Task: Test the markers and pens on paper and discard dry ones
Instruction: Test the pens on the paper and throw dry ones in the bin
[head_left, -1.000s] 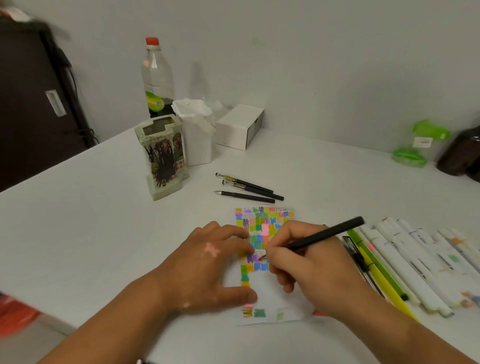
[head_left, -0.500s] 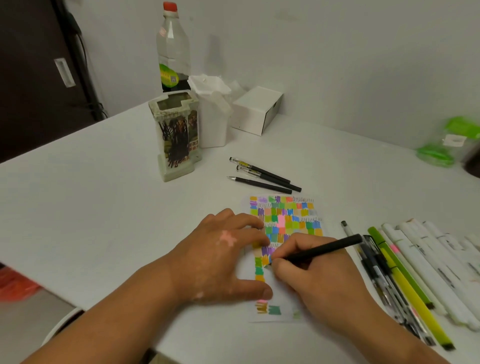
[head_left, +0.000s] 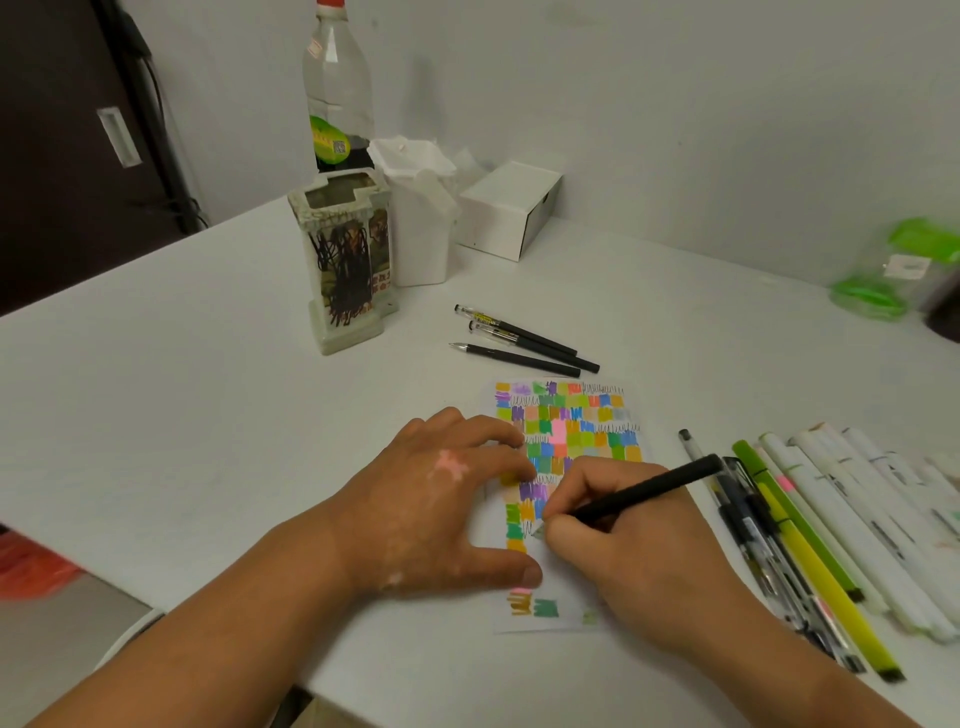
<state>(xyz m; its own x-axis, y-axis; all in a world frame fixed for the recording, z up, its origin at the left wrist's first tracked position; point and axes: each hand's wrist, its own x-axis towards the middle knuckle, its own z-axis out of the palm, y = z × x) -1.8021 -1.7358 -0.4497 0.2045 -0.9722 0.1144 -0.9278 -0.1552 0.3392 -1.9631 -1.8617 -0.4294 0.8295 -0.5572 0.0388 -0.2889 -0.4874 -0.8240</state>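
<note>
A small sheet of paper (head_left: 566, 415) covered with coloured test patches lies on the white table (head_left: 208, 415). My left hand (head_left: 441, 509) rests flat on the paper's left edge, fingers spread, pinning it. My right hand (head_left: 618, 535) grips a black pen (head_left: 654, 486) in a writing hold, with its tip touching the paper beside a small zigzag line. Three black pens (head_left: 524, 340) lie on the table beyond the paper. To the right sits a row of markers and pens (head_left: 810, 525), white, green, yellow and black.
At the back stand a scribbled-on pen holder (head_left: 345, 265), a white container (head_left: 421, 208), a clear bottle (head_left: 337, 88) and a white box (head_left: 506, 210). Green plastic packaging (head_left: 883, 275) lies at the far right. The table's near edge runs below my forearms.
The view has shifted so everything sits further right and lower in frame. My right hand has moved the pen tip slightly down the paper, leaving a short zigzag. My left hand stays pressed on the sheet.
</note>
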